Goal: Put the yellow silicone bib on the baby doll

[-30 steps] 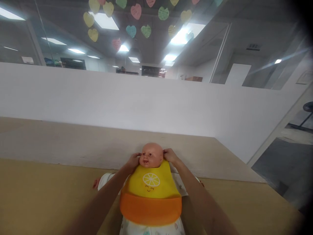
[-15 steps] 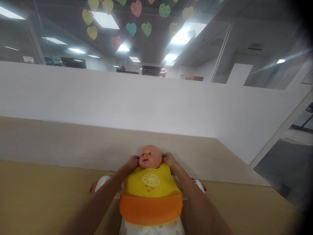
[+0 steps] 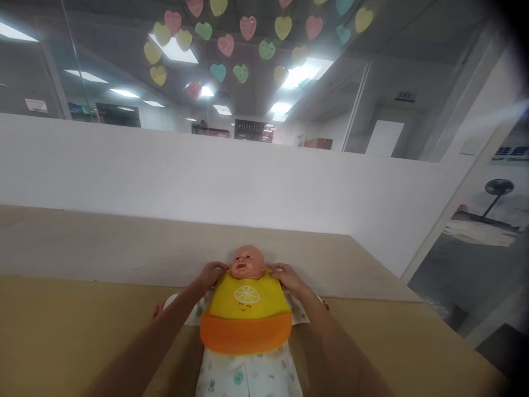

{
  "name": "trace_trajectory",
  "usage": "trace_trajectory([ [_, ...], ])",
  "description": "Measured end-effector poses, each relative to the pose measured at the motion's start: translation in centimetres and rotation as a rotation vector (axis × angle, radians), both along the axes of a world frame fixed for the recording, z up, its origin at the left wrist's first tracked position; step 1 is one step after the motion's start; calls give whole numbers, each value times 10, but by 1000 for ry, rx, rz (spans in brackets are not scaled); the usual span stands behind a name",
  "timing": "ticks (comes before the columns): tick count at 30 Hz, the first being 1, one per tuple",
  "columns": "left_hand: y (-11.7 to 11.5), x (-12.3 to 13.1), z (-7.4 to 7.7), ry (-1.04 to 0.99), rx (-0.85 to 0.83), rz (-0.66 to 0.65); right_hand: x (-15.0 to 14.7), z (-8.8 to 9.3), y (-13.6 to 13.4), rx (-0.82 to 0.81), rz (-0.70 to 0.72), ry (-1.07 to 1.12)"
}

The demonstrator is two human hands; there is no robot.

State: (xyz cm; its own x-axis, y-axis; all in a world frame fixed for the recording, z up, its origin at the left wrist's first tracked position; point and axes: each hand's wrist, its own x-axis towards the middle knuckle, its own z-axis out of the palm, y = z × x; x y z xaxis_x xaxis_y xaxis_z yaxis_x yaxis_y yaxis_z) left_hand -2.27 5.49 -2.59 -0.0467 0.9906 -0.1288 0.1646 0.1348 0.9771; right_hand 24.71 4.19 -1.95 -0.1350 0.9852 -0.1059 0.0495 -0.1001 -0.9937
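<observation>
Left hand: the left hand (image 3: 211,273) is resting at the doll's neck on the left of the picture, its fingers (image 3: 218,268) curling around the top corner of the bib beside the doll's cheek.
Right hand: the right hand (image 3: 285,275) is sitting at the other side of the neck, its fingers (image 3: 275,268) bending over the bib's other top corner, touching it just beside the head.
Grip: both sets of fingers are closing narrowly at the bib's neck edge; whether they are pinching the strap ends is not clear from this view.
Doll: the baby doll (image 3: 247,261) is lying on its back, head pointing away from the camera, wearing a white patterned outfit (image 3: 248,377).
Bib: the yellow bib (image 3: 247,300) with a lemon-slice face is lying flat over the doll's chest, its orange pocket (image 3: 245,335) sitting at the lower edge.
Surface: the tan surface (image 3: 82,325) is carrying the doll near its far edge, in front of a white low wall (image 3: 206,171).
Background: paper hearts (image 3: 248,27) are hanging overhead, and a standing fan (image 3: 496,190) is showing far off at the right.
</observation>
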Motion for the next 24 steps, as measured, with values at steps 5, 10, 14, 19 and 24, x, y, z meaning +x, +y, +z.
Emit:
trace_trajectory([
  [5,-18,0,8,42,29,63,-1,9,-38,-32,-30,10],
  [10,-59,-4,17,74,95,41,-2,10,-64,-17,-75,69],
  [14,-100,-6,25,66,125,29,-1,9,-84,8,-102,101],
  [19,-144,-4,20,-34,78,48,-5,-1,-115,63,-169,100],
  [24,-165,1,5,-218,93,72,-6,-14,-142,78,-180,122],
])
